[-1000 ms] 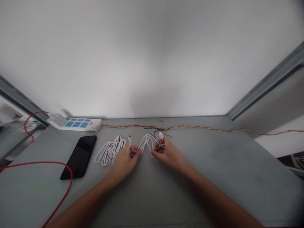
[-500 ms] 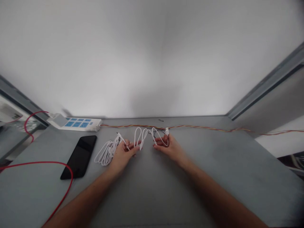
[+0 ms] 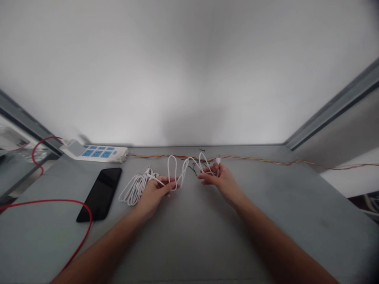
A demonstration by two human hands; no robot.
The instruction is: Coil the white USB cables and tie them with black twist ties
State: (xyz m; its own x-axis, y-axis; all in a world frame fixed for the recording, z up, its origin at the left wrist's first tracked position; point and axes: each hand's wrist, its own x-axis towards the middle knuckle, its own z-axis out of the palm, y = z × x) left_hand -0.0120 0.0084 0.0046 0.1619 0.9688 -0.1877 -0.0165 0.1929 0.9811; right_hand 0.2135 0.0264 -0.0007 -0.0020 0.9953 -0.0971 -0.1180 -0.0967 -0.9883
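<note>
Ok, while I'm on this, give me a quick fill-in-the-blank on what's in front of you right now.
1. The right hand pinches the white cable by its ____.
2. The cable's remaining length lies in a ____ beside the left hand.
3. The cable curving past the smartphone is ____.
4. The power strip has ____ socket panels.

plug; coil; red; blue

2 hands (image 3: 152,196) (image 3: 221,182), 1 white cable (image 3: 134,190), 1 phone (image 3: 100,194), 1 power strip (image 3: 102,154), 1 red cable (image 3: 50,200) and 1 twisted wire (image 3: 260,159).
</note>
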